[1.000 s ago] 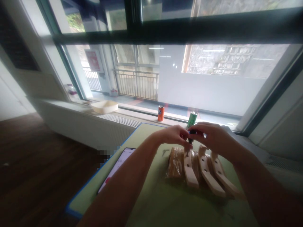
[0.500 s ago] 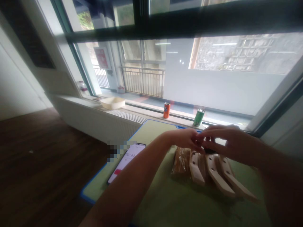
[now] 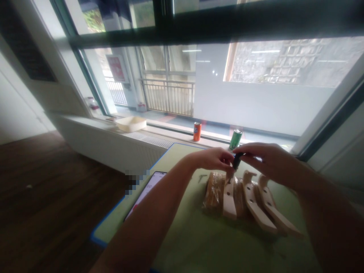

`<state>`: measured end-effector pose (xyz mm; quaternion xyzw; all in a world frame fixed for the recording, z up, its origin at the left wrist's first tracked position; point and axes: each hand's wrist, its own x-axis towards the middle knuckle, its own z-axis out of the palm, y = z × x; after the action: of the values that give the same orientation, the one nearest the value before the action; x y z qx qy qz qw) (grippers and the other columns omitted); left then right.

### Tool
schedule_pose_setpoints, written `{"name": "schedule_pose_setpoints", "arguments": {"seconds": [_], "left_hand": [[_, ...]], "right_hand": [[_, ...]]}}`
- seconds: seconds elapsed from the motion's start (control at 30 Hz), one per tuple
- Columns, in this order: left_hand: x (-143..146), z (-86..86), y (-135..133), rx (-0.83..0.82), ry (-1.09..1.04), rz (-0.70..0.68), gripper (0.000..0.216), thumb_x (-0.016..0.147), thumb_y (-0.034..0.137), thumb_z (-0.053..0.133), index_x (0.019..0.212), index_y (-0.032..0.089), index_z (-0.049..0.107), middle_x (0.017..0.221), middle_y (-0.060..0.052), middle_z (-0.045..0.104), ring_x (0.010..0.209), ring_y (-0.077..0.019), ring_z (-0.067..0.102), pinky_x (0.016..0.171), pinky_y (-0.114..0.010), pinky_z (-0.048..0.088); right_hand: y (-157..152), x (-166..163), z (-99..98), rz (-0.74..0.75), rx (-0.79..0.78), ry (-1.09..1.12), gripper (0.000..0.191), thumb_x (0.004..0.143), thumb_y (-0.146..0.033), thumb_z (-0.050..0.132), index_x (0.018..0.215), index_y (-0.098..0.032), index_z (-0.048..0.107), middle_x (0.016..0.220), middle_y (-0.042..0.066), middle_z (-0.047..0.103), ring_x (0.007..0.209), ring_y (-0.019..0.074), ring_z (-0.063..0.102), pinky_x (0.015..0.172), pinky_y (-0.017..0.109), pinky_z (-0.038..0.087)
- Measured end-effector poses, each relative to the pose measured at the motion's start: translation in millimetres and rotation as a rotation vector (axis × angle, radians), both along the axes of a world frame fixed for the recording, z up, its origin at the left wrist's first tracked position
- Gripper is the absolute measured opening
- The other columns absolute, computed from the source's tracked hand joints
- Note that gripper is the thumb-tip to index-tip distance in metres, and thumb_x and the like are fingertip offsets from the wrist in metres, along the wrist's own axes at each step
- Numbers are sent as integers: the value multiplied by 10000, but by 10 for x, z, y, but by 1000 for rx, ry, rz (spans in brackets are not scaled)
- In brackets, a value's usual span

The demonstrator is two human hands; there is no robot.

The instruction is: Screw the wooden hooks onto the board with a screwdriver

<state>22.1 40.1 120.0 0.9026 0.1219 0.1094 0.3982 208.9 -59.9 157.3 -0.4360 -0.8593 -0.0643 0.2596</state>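
My right hand (image 3: 257,153) grips a black-handled screwdriver (image 3: 237,161), tilted with its lower end toward a light wooden piece (image 3: 229,203) with dark holes. At the upper end of that piece, my left hand (image 3: 217,158) has its fingers closed in a pinch; what lies between the fingertips is hidden. To the right lie two more curved wooden pieces, a middle one (image 3: 257,212) and an outer one (image 3: 280,216), each with dark holes. A brown bundle in clear plastic wrap (image 3: 213,191) is on the left of the pinched piece.
A phone (image 3: 145,195) lies on the green, blue-edged table (image 3: 182,231), partly behind my left forearm. A small slim item (image 3: 202,178) is near the wrapped bundle. On the windowsill stand an orange can (image 3: 197,132), a green can (image 3: 235,139) and a cream tray (image 3: 132,124).
My hands have drawn slightly apart and the right one has risen, so the black screwdriver now shows. The left wooden piece stands straighter, and the view has shifted slightly.
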Motion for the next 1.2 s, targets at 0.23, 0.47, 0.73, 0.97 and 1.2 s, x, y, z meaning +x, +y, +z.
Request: {"name": "schedule_pose_setpoints", "arguments": {"seconds": [0.23, 0.47, 0.73, 0.97, 1.2], "left_hand": [[-73, 90, -36, -36, -91, 53, 296, 626, 349, 737, 833, 149, 666, 718, 13, 592, 652, -84, 511, 621, -242, 388], [-53, 87, -54, -32, -85, 54, 344, 619, 371, 738, 871, 146, 676, 746, -1, 622, 654, -91, 524, 617, -243, 399], [-29, 3, 16, -32, -121, 44, 231, 676, 298, 711, 861, 162, 686, 751, 0, 636, 646, -80, 543, 667, -261, 428], [-66, 67, 0, -135, -85, -33, 232, 683, 239, 702, 896, 150, 676, 821, -22, 661, 716, -97, 581, 721, -279, 454], [-72, 59, 2, -16, -69, 47, 350, 620, 338, 745, 905, 155, 658, 819, -17, 640, 698, -101, 543, 674, -272, 422]], "right_hand": [[-12, -125, -22, 44, -13, 66, 221, 840, -320, 555, 1021, -272, 671, 901, 6, 705, 756, 139, 646, 667, 260, 489], [11, -188, -60, -205, 11, 89, 247, 754, -452, 631, 777, -208, 659, 669, -6, 651, 543, 108, 558, 486, 236, 396], [-14, -129, -36, -75, -41, 90, 287, 788, -384, 604, 1039, -252, 648, 859, 12, 688, 697, 142, 618, 610, 274, 473], [17, -158, -94, 46, 2, 64, 285, 854, -287, 521, 1116, -256, 629, 977, 45, 636, 742, 125, 587, 609, 246, 461], [32, -211, -126, -85, 64, -18, 219, 839, -386, 544, 883, -216, 674, 824, 32, 616, 606, 98, 535, 538, 239, 411]]}}
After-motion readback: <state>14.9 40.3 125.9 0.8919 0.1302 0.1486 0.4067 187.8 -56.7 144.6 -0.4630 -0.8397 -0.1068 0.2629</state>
